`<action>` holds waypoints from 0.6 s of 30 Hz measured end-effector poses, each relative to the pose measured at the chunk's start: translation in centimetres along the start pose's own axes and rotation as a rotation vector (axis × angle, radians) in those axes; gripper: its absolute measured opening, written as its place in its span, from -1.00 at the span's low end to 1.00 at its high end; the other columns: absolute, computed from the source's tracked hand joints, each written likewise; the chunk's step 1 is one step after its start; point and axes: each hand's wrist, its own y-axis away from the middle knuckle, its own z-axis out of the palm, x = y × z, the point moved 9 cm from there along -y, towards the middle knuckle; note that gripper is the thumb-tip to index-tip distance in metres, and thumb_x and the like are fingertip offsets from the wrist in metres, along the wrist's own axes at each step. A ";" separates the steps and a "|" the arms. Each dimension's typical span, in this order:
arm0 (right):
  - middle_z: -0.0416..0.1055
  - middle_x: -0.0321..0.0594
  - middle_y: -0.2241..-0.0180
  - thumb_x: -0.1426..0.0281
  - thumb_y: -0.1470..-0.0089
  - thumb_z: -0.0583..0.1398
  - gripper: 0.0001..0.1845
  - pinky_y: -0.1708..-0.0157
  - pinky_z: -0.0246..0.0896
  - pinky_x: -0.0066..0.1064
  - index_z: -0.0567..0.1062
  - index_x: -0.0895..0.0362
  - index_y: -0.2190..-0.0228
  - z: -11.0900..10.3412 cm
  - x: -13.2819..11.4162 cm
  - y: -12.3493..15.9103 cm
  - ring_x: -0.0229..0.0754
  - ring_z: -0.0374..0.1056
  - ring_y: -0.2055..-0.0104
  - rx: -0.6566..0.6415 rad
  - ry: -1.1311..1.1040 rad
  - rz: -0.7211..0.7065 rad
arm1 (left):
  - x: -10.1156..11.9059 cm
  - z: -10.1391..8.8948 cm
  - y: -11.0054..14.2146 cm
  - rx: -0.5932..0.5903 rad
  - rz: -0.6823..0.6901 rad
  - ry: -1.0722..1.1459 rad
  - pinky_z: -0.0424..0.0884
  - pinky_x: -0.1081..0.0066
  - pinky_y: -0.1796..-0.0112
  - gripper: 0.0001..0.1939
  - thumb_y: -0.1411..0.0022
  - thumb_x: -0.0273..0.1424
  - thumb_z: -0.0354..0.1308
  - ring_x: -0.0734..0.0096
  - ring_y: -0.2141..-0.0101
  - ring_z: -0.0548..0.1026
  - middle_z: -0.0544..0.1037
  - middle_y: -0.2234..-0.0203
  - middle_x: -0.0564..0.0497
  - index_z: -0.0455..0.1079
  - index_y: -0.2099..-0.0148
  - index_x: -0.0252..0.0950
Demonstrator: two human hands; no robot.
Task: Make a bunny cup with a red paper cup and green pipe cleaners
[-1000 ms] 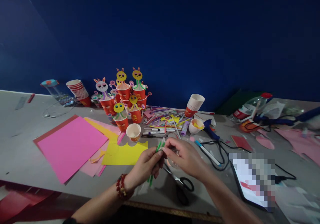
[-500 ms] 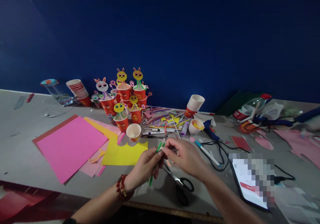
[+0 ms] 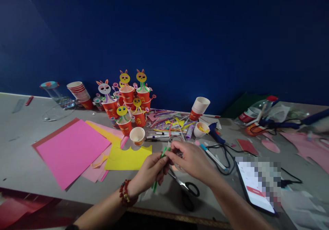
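My left hand [image 3: 148, 172], with a red bead bracelet at the wrist, is closed round a thin green straw [image 3: 163, 151] that sticks out above and below the fingers. My right hand [image 3: 191, 161] pinches the upper end of the same straw, fingertips meeting the left hand's. Both hands hover above the grey table [image 3: 20, 154], over black-handled scissors [image 3: 186, 188]. Just beyond them lie a yellow paper sheet [image 3: 128, 157] and an open paper cup [image 3: 137, 135].
A pink sheet [image 3: 72, 149] lies at left. Red cups with bunny-face toppers [image 3: 128, 100] cluster at the back, next to cup stacks [image 3: 81, 93] [image 3: 199, 107], loose straws and pens [image 3: 169, 124]. A glue gun with black cable [image 3: 217, 137], a tablet [image 3: 257, 185] and a plastic bottle [image 3: 254, 113] sit at right.
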 end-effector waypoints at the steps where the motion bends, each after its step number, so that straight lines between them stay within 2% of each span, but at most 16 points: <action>1: 0.45 -0.34 0.52 0.26 -0.17 0.20 -0.77 0.44 0.00 -0.41 0.41 0.05 0.49 0.0 0.0 0.0 -0.19 0.33 0.45 -0.004 -0.007 -0.003 | -0.1 0.0 0.0 -0.009 -0.006 0.013 0.23 0.60 0.71 -0.58 -0.24 -0.01 0.14 0.72 0.74 0.14 0.34 0.59 0.16 0.31 0.33 -0.32; 6: 0.48 -0.33 0.49 0.26 -0.15 0.22 -0.81 0.44 0.02 -0.41 0.43 0.05 0.46 0.0 -0.1 -0.2 -0.18 0.35 0.42 -0.021 -0.032 -0.010 | -0.4 0.1 0.3 -0.051 -0.029 0.021 0.23 0.61 0.70 -0.59 -0.27 -0.03 0.11 0.73 0.74 0.12 0.33 0.59 0.16 0.35 0.27 -0.33; 13: 0.48 -0.34 0.46 0.26 -0.12 0.24 -0.83 0.41 0.05 -0.42 0.44 0.05 0.44 0.3 0.1 -0.3 -0.18 0.37 0.39 -0.073 -0.096 -0.011 | -0.2 0.2 0.7 -0.060 -0.052 0.034 0.21 0.62 0.71 -0.61 -0.27 -0.07 0.13 0.73 0.75 0.13 0.33 0.61 0.16 0.34 0.30 -0.33; 18: 0.42 -0.37 0.51 0.25 -0.20 0.19 -0.79 0.44 0.05 -0.45 0.40 0.06 0.44 1.0 0.4 -0.3 -0.22 0.31 0.43 -0.180 -0.201 -0.060 | -0.3 0.4 0.9 -0.098 -0.087 0.038 0.18 0.63 0.73 -0.63 -0.27 -0.08 0.13 0.72 0.77 0.15 0.33 0.63 0.17 0.38 0.28 -0.34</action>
